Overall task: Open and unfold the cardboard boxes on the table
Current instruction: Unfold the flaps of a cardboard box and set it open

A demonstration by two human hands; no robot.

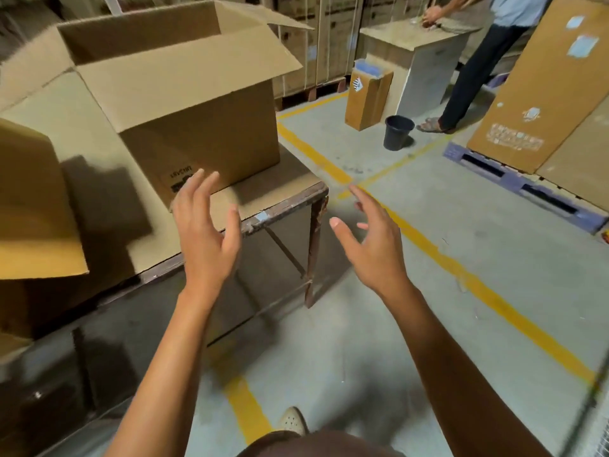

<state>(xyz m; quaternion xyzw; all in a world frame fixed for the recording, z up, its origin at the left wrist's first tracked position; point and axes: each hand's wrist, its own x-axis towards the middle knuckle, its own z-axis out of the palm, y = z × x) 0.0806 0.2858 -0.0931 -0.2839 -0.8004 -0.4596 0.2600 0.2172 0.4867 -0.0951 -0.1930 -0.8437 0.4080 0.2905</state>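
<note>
Table (281, 210): its left part runs out of frame. The top lies under brown cardboard, so only the worn front edge and one thin leg show.
Open cardboard box (197, 127): stands upright on the table near its right end, with the top flaps folded outward. The inside bottom is hidden by the near wall. The dark print low on the front is blurred and unreadable.
Second cardboard box (29, 209): at the left of the table, cut off by the frame edge. Only a flap and part of one side are visible.
Tall carton (543, 84): stands at the right on a blue pallet (527, 188), its top out of view.
Other person (478, 61): far right background, seen from the shoulders down only.
Left hand (204, 232): raised, fingers straight and spread, empty. It is in front of the open box's near lower corner; I cannot tell whether it touches.
Right hand (372, 245): raised over the floor beside the table corner, fingers spread and loosely bent, holding nothing.
Black bucket (398, 131): on the floor, well apart from the table.
</note>
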